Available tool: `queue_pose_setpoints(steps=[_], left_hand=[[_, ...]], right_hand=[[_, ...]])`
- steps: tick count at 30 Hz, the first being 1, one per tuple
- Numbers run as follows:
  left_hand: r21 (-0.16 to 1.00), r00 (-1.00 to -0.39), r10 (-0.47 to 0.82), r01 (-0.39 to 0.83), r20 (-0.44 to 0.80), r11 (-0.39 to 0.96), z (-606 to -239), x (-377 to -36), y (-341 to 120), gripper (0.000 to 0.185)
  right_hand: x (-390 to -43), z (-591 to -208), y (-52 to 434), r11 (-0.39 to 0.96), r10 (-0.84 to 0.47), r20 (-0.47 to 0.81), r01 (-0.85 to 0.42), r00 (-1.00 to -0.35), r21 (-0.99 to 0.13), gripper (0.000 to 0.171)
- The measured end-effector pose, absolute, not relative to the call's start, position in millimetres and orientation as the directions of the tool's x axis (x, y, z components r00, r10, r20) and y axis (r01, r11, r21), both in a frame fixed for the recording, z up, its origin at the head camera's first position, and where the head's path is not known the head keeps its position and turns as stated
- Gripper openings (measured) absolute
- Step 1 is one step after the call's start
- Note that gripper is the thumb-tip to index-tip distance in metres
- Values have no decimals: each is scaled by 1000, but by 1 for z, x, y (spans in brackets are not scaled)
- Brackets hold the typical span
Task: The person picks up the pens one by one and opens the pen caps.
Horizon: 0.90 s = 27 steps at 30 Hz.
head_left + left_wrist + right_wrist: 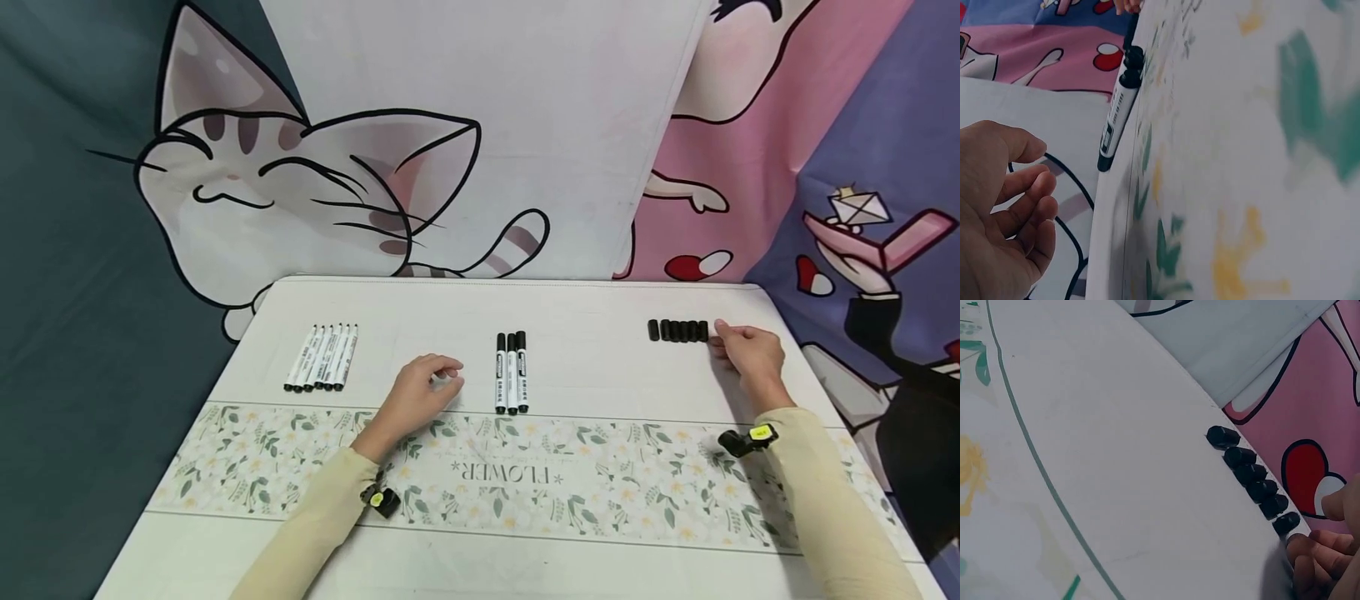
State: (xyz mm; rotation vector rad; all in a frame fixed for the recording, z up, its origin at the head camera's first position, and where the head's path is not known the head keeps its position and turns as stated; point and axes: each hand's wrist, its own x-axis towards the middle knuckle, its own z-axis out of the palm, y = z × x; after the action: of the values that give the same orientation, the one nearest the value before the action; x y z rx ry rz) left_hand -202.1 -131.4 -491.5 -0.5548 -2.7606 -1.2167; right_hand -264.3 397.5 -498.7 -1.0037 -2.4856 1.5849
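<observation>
A row of several black pen caps [678, 331] lies at the table's far right. My right hand [718, 337] rests at the row's right end, fingers loosely curled, fingertips beside the last cap [1286, 523]; nothing shows in its grip. Three capped white markers [512, 375] lie side by side in the middle. Just left of them my left hand [456, 373] rests on the table, fingers relaxed and holding nothing. The left wrist view shows that bare palm [1041, 165] and the capped markers [1117, 112] beyond. Several uncapped markers [322, 358] lie in a row at the far left.
A white table cover with a floral band [570, 479] marked FLOWER spans the near half. Cartoon cat cloths [300, 183] hang behind the table's far edge. Small cameras sit on both wrists.
</observation>
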Motion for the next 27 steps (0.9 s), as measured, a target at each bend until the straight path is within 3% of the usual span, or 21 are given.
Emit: queue_pose_setpoints(steps=[5, 10, 18, 27], left_hand=[[712, -933, 297, 348, 202, 610, -490, -207, -118, 26], [746, -951, 264, 293, 163, 598, -493, -213, -101, 36], [767, -977, 199, 182, 72, 615, -495, -219, -75, 46], [745, -985, 174, 119, 4, 656, -503, -225, -60, 48]], right_hand=[[-257, -485, 395, 290, 507, -276, 463, -816, -838, 48], [-250, -465, 374, 379, 473, -165, 369, -865, -849, 51], [-233, -444, 323, 448, 369, 49, 131, -928, -884, 37], [-208, -438, 261, 563, 144, 270, -145, -952, -814, 32]])
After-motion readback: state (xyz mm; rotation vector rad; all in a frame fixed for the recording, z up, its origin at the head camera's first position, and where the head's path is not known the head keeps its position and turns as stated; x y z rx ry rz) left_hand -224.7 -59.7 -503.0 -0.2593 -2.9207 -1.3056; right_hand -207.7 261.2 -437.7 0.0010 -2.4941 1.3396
